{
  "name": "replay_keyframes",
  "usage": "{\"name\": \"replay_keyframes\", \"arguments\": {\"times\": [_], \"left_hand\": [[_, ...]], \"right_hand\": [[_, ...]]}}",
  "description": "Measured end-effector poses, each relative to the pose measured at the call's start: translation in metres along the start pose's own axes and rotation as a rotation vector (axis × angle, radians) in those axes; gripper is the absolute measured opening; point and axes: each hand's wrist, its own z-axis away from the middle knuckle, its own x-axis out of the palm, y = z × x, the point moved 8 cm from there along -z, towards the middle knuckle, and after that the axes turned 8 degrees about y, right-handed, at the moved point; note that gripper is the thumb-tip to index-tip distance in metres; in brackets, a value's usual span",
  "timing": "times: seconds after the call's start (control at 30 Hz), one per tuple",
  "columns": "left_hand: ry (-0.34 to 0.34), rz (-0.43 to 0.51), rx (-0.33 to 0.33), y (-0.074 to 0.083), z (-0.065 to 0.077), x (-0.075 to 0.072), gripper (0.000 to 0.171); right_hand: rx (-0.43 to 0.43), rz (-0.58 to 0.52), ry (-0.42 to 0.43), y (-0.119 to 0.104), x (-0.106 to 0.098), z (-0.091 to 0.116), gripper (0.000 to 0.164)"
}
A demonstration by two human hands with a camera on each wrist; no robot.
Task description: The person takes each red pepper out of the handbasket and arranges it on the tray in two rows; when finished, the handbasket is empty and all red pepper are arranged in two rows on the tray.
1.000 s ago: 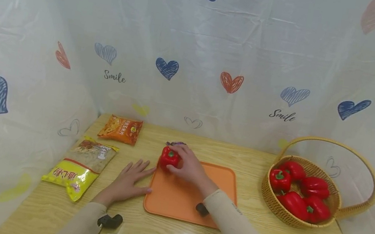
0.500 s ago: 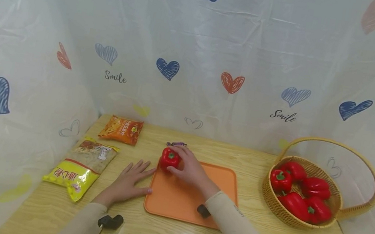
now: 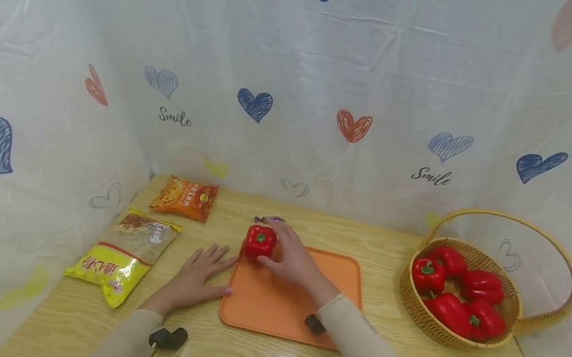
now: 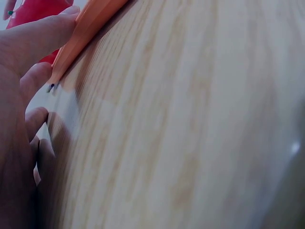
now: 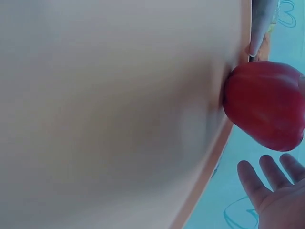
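A red bell pepper [image 3: 260,241] stands stem up in the far left corner of the orange tray [image 3: 266,308]. My right hand [image 3: 296,261] is just right of it, fingers spread. In the right wrist view the straight fingers [image 5: 271,176] are apart from the pepper [image 5: 264,102], while the thumb's tip lies at its side; whether it touches cannot be told. My left hand [image 3: 195,281] rests palm down on the table by the tray's left edge, fingers spread, its thumb at the rim. The left wrist view shows that thumb [image 4: 43,36] against the tray's edge [image 4: 90,28].
A wicker basket [image 3: 414,305] with a tall handle holds several red peppers at the right. Left of the tray lie a yellow pasta bag [image 3: 125,253] and an orange snack packet [image 3: 186,197]. A purple-wrapped piece [image 3: 269,220] lies behind the tray. A heart-patterned curtain [image 3: 313,71] surrounds the table.
The right hand's fingers have let go of the pepper and drawn slightly to the right, showing more of it. The pepper stays in the tray's corner. The left hand has not moved.
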Motion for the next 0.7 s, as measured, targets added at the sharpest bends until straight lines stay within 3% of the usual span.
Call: {"name": "replay_keyframes", "arguments": {"times": [0.7], "left_hand": [[0.008,0.014,0.008,0.001,0.001,-0.001,0.077]], "right_hand": [[0.065,-0.036,0.067,0.023,-0.036,0.025,0.088]]}}
